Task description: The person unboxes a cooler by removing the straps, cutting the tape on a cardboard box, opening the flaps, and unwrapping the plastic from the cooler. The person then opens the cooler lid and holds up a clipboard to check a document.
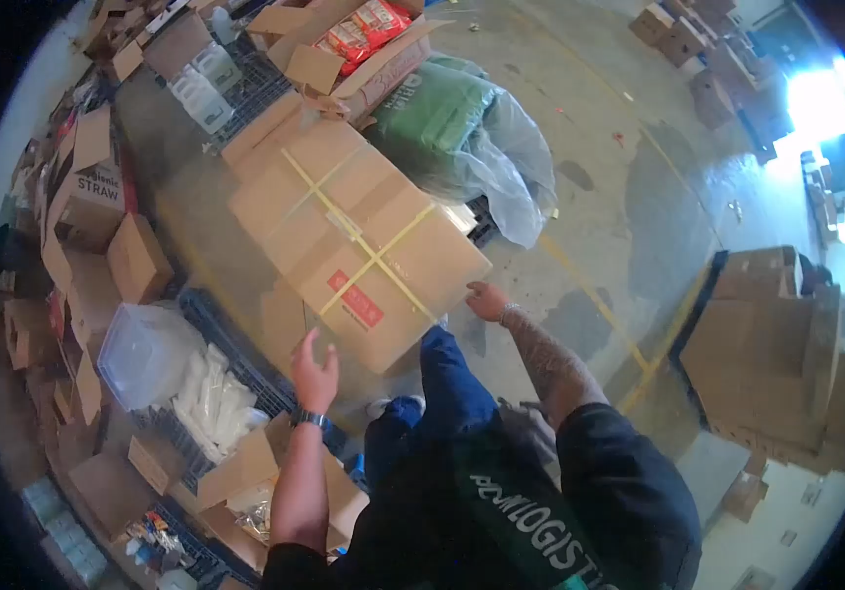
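Note:
A large cardboard box with crossed yellow straps and a red label lies in front of my legs. Just off its lower left edge is my left hand, with a watch on the wrist, its fingers apart and nothing in it. At the box's right corner, my right hand is close to the edge with its fingers curled; whether it touches or grips the cardboard is hard to tell.
Beyond the box are an open carton of red packets and a green wrapped bale. Open boxes and a clear plastic tub stand at the left. A large cardboard stack is at the right.

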Available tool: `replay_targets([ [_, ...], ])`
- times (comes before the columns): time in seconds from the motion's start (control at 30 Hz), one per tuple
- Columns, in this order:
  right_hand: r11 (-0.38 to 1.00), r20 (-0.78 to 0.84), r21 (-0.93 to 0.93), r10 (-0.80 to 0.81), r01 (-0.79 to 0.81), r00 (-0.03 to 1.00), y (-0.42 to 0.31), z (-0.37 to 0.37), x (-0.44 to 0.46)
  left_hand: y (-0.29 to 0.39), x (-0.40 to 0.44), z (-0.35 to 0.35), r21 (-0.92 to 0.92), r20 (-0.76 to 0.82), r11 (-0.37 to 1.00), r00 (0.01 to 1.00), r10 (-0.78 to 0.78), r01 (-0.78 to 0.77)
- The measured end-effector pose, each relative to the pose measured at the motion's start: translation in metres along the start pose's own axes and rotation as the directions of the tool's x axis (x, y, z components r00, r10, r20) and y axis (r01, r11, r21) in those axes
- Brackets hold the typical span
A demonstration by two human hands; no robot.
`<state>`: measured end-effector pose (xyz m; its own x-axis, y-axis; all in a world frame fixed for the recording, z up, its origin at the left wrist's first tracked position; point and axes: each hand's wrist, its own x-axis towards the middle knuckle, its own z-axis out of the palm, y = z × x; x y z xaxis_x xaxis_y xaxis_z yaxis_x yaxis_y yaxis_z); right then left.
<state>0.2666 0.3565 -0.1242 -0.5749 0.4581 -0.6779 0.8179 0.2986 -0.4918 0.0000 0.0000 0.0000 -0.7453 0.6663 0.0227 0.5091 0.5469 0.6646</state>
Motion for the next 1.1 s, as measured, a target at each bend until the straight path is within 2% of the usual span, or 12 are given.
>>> replay_targets([
  [0.07,0.999,-0.208,-0.044,-0.032,0.023,0.978,-0.033,0.001,0.014,0.016,0.033,0.014,-0.012,0.049,0.997,0.996,0.073,-0.073],
  [0.1,0.997,-0.088,0.006,0.083,-0.082,0.993,0.035,0.024,-0.031,0.068,-0.001,0.064,0.007,0.314,0.987,0.937,-0.154,0.16],
  [0.13,0.999,-0.195,0.029,0.044,-0.039,0.98,0.024,0.004,0.004,0.082,0.044,0.094,-0.011,0.377,0.977,0.906,-0.191,0.211],
  [0.2,1.0,-0.363,0.023,0.0,0.009,0.932,0.0,-0.039,0.07,0.09,0.134,0.157,0.07,0.378,0.997,0.925,-0.045,0.02],
  [0.27,0.999,-0.414,0.002,0.043,-0.046,0.909,-0.009,-0.04,0.087,0.091,0.168,0.212,0.144,0.383,0.989,0.92,-0.086,0.033],
  [0.43,0.992,-0.222,0.042,0.128,-0.122,0.967,-0.018,-0.037,0.109,0.11,0.213,0.29,0.332,0.291,0.941,0.942,-0.167,0.065],
  [0.5,0.988,-0.211,0.056,0.151,-0.143,0.966,-0.03,-0.05,0.1,0.118,0.219,0.305,0.369,0.229,0.924,0.954,-0.191,0.097],
  [0.6,0.985,-0.178,0.079,0.162,-0.15,0.971,-0.03,-0.051,0.099,0.109,0.214,0.316,0.426,0.203,0.905,0.974,-0.099,0.003],
  [0.7,0.982,-0.152,0.114,0.166,-0.149,0.974,-0.027,-0.053,0.101,0.12,0.219,0.318,0.492,0.206,0.866,0.955,-0.213,0.087],
  [0.8,0.982,-0.141,0.113,0.164,-0.148,0.976,-0.025,-0.049,0.103,0.124,0.223,0.322,0.551,0.334,0.834,0.91,-0.243,0.021],
  [0.9,0.983,-0.199,0.137,0.15,-0.124,0.968,-0.023,-0.046,0.105,0.13,0.232,0.315,0.458,0.281,0.869,0.897,-0.342,0.188],
  [1.1,0.985,-0.174,0.123,0.142,-0.122,0.974,-0.022,-0.047,0.105,0.103,0.246,0.311,0.188,0.363,0.981,0.931,-0.023,-0.049],
])
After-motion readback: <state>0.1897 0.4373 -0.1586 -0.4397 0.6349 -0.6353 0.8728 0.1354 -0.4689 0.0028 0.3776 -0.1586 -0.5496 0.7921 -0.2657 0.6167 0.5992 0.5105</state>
